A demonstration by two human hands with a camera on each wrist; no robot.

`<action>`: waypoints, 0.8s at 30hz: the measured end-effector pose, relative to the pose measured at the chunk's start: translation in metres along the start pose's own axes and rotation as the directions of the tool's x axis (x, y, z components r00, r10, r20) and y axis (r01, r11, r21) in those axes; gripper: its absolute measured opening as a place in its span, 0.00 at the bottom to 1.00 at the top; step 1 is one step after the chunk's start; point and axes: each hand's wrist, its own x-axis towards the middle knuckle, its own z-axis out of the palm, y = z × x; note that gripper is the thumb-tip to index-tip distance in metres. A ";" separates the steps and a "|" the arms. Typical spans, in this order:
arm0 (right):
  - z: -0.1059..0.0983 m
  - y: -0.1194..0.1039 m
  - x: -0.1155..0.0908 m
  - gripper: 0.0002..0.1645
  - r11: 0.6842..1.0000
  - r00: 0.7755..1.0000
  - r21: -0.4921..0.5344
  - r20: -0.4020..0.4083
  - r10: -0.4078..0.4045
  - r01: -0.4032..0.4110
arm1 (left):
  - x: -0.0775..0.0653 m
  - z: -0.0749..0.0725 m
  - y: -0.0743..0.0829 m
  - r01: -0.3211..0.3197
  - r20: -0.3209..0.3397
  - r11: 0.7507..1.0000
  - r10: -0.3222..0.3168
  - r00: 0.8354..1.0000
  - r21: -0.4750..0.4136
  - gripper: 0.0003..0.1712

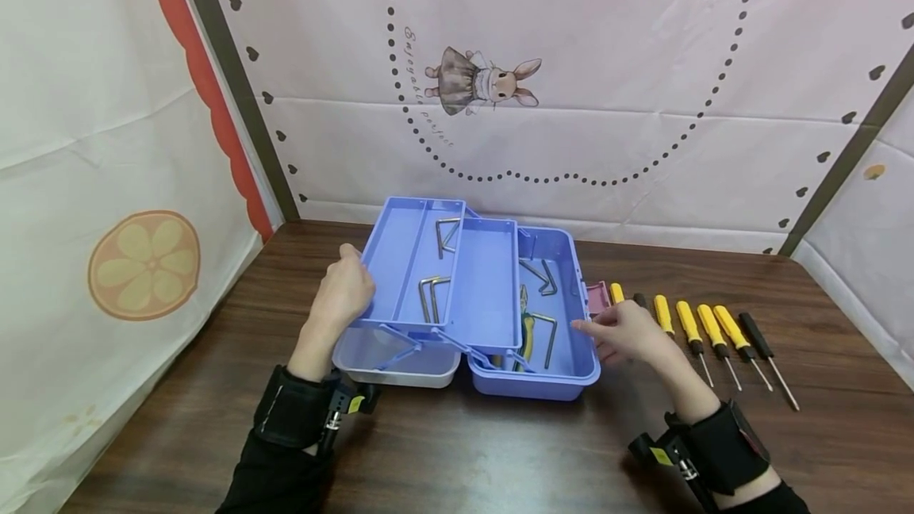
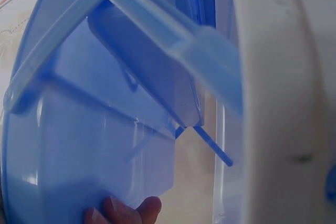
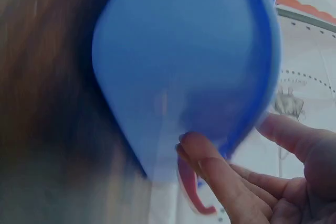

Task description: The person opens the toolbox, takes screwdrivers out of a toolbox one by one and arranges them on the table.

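A blue toolbox stands opened out, its linked trays fanned to the left above a translucent lid. My left hand grips the left edge of the upper tray, fingertips on its underside in the left wrist view. On the right, my right hand holds the box's side wall, thumb at the rim and fingers outside, beside a pink latch. Bent hex keys lie in the upper tray; more hex keys and yellow-handled pliers lie in the box bottom.
Right of the box, several screwdrivers with yellow or black handles lie in a row on the dark wooden table. White printed cloth closes off the back and both sides.
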 end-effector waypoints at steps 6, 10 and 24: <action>0.010 0.004 0.000 0.22 0.998 0.999 0.060 0.038 -0.032 0.030 | 0.000 0.000 -0.001 -0.007 -0.006 1.000 0.007 1.000 0.012 0.14; 0.012 0.005 0.000 0.21 0.997 0.999 0.062 0.032 -0.037 0.035 | -0.001 0.000 -0.002 -0.013 -0.006 1.000 0.013 1.000 0.004 0.14; 0.013 0.008 0.000 0.23 0.998 0.999 0.057 0.013 -0.035 0.034 | -0.003 -0.009 -0.018 -0.140 0.049 0.989 0.142 0.989 -0.050 0.25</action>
